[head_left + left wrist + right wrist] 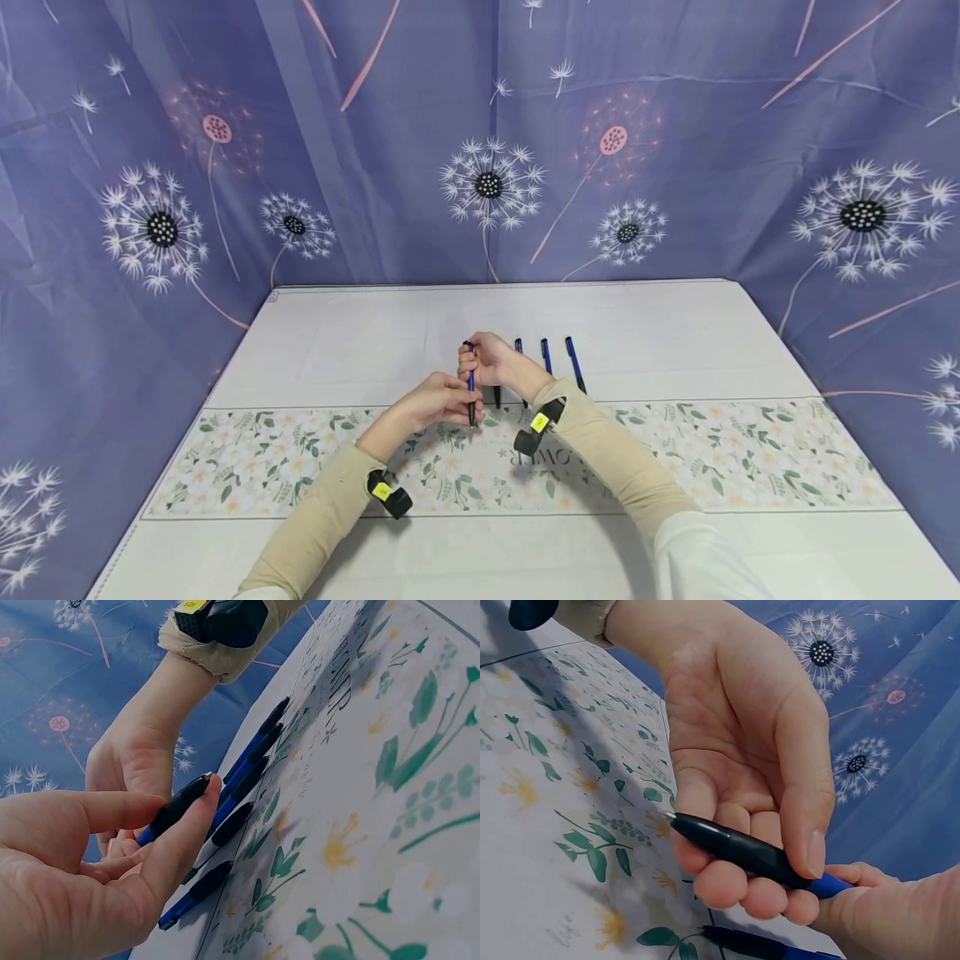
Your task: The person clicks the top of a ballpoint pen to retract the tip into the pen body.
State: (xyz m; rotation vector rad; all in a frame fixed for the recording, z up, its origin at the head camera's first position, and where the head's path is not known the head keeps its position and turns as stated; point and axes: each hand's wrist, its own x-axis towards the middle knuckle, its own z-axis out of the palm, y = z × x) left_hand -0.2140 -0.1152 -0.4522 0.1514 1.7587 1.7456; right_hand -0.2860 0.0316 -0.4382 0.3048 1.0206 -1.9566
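Observation:
Both hands are on one blue ballpoint pen [471, 382] with a black grip, its point downward over the table. My left hand [435, 402] pinches the black grip between thumb and fingers. In the right wrist view, the pen's small metal tip [667, 814] sticks out past those fingers. Higher up, my right hand [491, 360] holds the blue end with curled fingers; the left hand partly hides that end in the right wrist view. Similar blue-and-black pens lie just right of the hands, among them one pen [546, 357] and another [574, 363]. A nearer pen [497, 397] is half covered by my right hand.
The white table covering [360, 333] has a floral printed strip [300, 458] running across it, with lettering near the middle. A blue-purple dandelion curtain [405, 167] stands behind and at both sides. Black wrist devices [538, 427] are strapped over beige sleeves.

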